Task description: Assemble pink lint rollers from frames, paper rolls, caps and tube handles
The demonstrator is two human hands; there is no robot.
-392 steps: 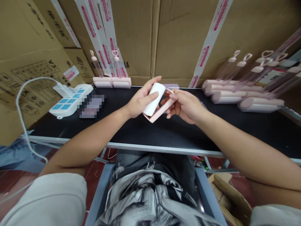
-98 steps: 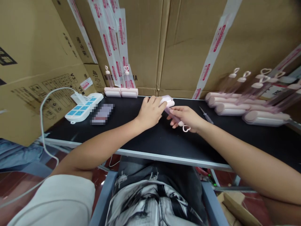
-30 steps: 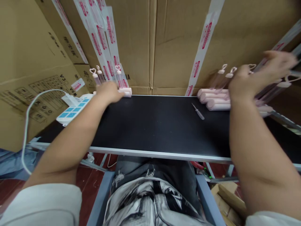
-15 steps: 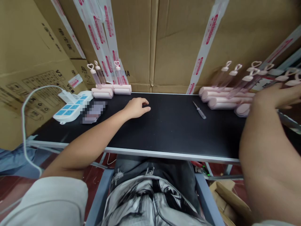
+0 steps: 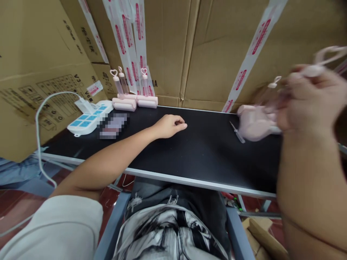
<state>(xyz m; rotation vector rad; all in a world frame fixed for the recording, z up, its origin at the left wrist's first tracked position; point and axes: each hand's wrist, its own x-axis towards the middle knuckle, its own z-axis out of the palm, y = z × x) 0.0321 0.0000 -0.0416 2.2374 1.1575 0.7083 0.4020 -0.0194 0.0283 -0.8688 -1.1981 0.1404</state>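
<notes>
On the right, my right hand [image 5: 311, 95] is closed around the tube of a pink hammer-shaped toy [image 5: 256, 124]. A white cap with a heart-shaped loop sticks out above the fist, and the rounded pink head hangs to the left, blurred by motion. My left hand [image 5: 169, 126] lies on the black table [image 5: 200, 155], holding nothing, its fingers loosely curled and the thumb stretched out. Nearest the toy's head is a small screwdriver [image 5: 237, 132] with a clear handle. Behind my right hand stand more of the pink toys [image 5: 244, 109], partly hidden.
Several like toys [image 5: 148, 102] stand at the back left with their tubes upright. A white power strip [image 5: 89, 119] with a plugged-in cable and a phone-like blurred object [image 5: 114, 125] lie at the left. Cardboard [image 5: 162, 47] walls the back. An open carton [image 5: 261, 234] sits below, right.
My right hand has come up and inward from the far right, now with a pink toy in it. My left hand's fingers have curled more. The view has shifted slightly.
</notes>
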